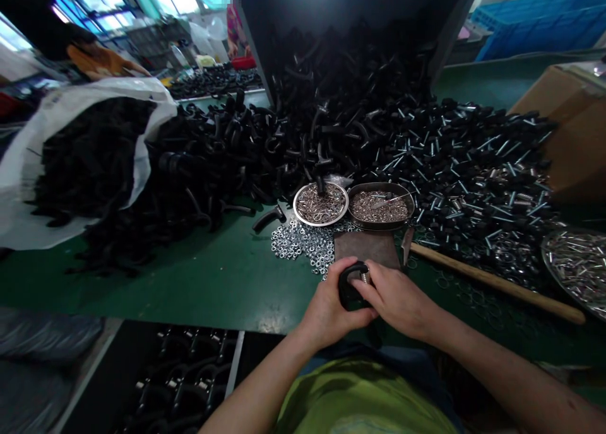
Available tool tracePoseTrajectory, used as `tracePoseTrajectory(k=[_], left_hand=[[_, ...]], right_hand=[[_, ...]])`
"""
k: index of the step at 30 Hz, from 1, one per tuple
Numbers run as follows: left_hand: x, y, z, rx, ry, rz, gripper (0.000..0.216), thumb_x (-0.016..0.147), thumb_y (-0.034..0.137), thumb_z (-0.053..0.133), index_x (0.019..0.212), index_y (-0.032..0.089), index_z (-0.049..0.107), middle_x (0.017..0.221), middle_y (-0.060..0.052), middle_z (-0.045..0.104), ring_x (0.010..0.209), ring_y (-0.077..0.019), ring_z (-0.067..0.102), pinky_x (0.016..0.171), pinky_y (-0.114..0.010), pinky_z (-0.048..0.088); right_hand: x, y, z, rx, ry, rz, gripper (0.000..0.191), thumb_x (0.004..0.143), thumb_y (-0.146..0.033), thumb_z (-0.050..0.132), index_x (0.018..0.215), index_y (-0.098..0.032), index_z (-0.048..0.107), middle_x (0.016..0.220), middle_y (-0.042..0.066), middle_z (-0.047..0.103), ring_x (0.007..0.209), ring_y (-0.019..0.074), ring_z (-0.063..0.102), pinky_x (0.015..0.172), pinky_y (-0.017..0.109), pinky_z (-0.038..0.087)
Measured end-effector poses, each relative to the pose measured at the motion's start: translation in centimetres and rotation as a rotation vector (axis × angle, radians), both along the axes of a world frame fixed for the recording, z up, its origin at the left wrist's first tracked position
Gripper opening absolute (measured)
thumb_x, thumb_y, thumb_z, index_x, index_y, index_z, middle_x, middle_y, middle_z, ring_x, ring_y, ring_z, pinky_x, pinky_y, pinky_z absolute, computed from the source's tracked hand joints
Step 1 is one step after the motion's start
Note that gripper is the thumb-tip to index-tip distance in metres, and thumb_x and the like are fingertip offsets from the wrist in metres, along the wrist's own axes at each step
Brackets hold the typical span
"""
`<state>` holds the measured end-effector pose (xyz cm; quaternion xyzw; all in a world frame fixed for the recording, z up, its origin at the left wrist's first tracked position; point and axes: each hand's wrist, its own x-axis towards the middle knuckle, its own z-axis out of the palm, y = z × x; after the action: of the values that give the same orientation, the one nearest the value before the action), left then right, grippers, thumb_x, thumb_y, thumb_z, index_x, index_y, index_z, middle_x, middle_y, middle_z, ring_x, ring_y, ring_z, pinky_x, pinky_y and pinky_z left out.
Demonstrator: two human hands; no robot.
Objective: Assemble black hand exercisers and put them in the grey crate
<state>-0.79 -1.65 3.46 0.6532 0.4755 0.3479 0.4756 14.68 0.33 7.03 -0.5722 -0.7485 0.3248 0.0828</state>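
Note:
A black curved plastic part (347, 284) is in my left hand (326, 311), whose fingers are wrapped around its outer side. My right hand (400, 298) closes on the same part from the right, thumb and fingers pressed around a small metal spring (365, 275) at its upper end. Just beyond my hands lies a flat dark metal plate (367, 248). Loose hex nuts (303, 241) spread to the left of the plate. Behind it stand a round dish (294, 207) of small metal pieces and an oval tin (411, 216) of tiny metal pieces.
A wooden-handled hammer (497, 281) lies at right, near a bowl of metal pins (580, 263). Black parts (237, 144) and black-headed bolts (454, 150) are heaped behind. A white sack (28, 188) stands left; a drawer (240, 352) holds assembled parts. People are in the background.

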Motion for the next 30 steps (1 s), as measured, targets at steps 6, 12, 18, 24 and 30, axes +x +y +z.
tracePoseTrajectory(k=[6,12,18,24,30], left_hand=[[0.9,2.6,-2.4,-0.045,0.157,-0.024,0.077,0.062,0.032,0.078,0.128,0.024,0.039,0.111,-0.005,0.06,0.098,-0.0218,0.06,0.085,-0.034,0.048],[-3.5,10.9,-2.0,0.355,0.519,0.259,0.024,0.086,0.031,0.054,0.103,0.017,0.063,0.099,-0.007,0.061,0.098,-0.0202,0.056,0.087,-0.032,0.044],[-6.0,18.2,-1.2,0.333,0.965,0.263,0.018,0.079,0.032,0.062,0.091,0.022,0.071,0.093,-0.007,0.063,0.095,-0.0241,0.056,0.079,-0.032,0.044],[-5.1,18.9,-1.8,0.322,0.956,0.212,0.013,0.079,0.029,0.059,0.085,0.021,0.068,0.094,-0.007,0.064,0.089,-0.0214,0.058,0.073,-0.028,0.043],[-5.2,19.0,-1.5,0.298,0.866,0.31,0.014,0.083,0.027,0.052,0.088,0.019,0.063,0.095,-0.008,0.065,0.085,-0.0207,0.059,0.071,-0.028,0.041]], right_hand=[[2.0,3.5,-1.0,0.016,-0.31,0.197,0.04,0.089,-0.046,0.038,0.085,-0.016,0.063,0.086,0.013,0.069,0.082,0.0268,0.065,0.068,0.034,0.041],[0.1,10.8,-0.9,0.279,-0.386,0.153,0.027,0.088,-0.031,0.044,0.091,-0.023,0.069,0.093,0.007,0.07,0.089,0.0234,0.062,0.072,0.032,0.043],[-5.2,16.5,-1.6,0.385,-0.356,0.088,0.028,0.087,-0.02,0.043,0.094,-0.016,0.07,0.106,0.013,0.065,0.108,0.0251,0.052,0.08,0.032,0.043],[-6.1,17.1,-2.4,0.364,-0.3,0.108,0.022,0.084,-0.016,0.047,0.093,-0.013,0.067,0.105,0.015,0.064,0.104,0.0245,0.055,0.081,0.031,0.043],[-5.1,16.3,-1.9,0.359,-0.189,0.036,0.026,0.089,-0.021,0.043,0.11,-0.013,0.057,0.103,0.014,0.065,0.099,0.0224,0.057,0.08,0.032,0.041]])
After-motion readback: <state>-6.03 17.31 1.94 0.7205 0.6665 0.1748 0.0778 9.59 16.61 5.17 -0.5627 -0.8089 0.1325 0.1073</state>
